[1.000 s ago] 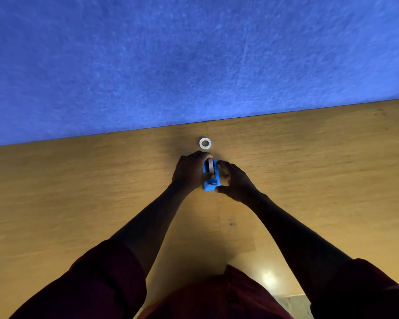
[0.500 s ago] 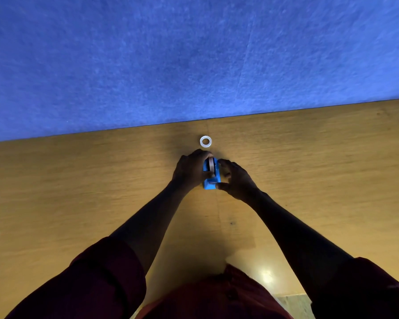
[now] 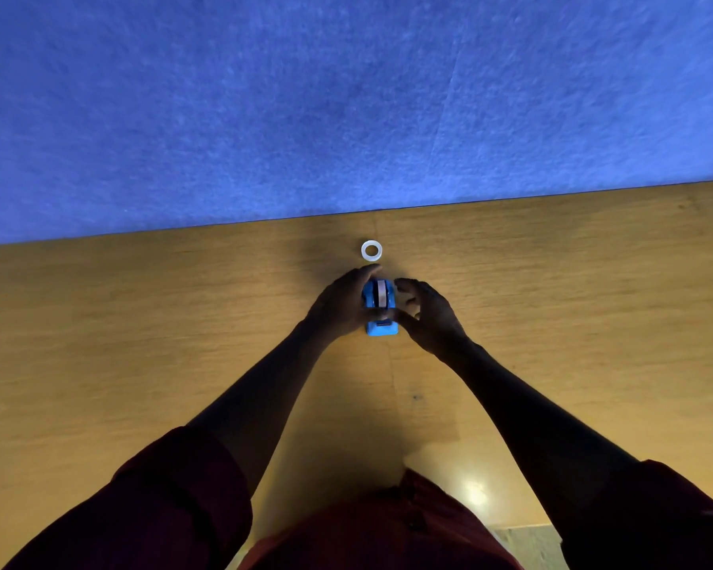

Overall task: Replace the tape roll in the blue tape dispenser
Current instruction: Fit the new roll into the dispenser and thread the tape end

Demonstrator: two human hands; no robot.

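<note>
- Since the earlier frames: right hand (image 3: pixel 429 314) has loosened off the dispenser side, its fingers now spread in a loose curl; dispenser sits squarer to the camera, roll showing edge-on in the cradle; white ring has not shifted.
- Left hand (image 3: pixel 340 308): fingers wrapped round the left flank of the small blue plastic tape dispenser (image 3: pixel 380 308), gripping it.
- Right hand: thumb touches the dispenser's right side low down, near the cutter end; fingers arch beside the roll, apart from it. No full grip visible.
- Pale tape roll (image 3: pixel 381 293) stands upright in the dispenser's slot, between the two blue cheeks. Whether its hub is fully seated cannot be told at this size.
- Dispenser rests on the yellow-brown wooden counter (image 3: pixel 141 343), close to its far edge.
- Small white ring-shaped tape core (image 3: pixel 371 250) lies flat on the counter just beyond the hands, untouched; probably the spent roll.
- Blue felt panel (image 3: pixel 346 96) rises behind the counter.
- Judgement: step in hand is seating the new roll. Next move calls for pressing the roll home, then leading its free end forward to the cutter, left hand steadying.
</note>
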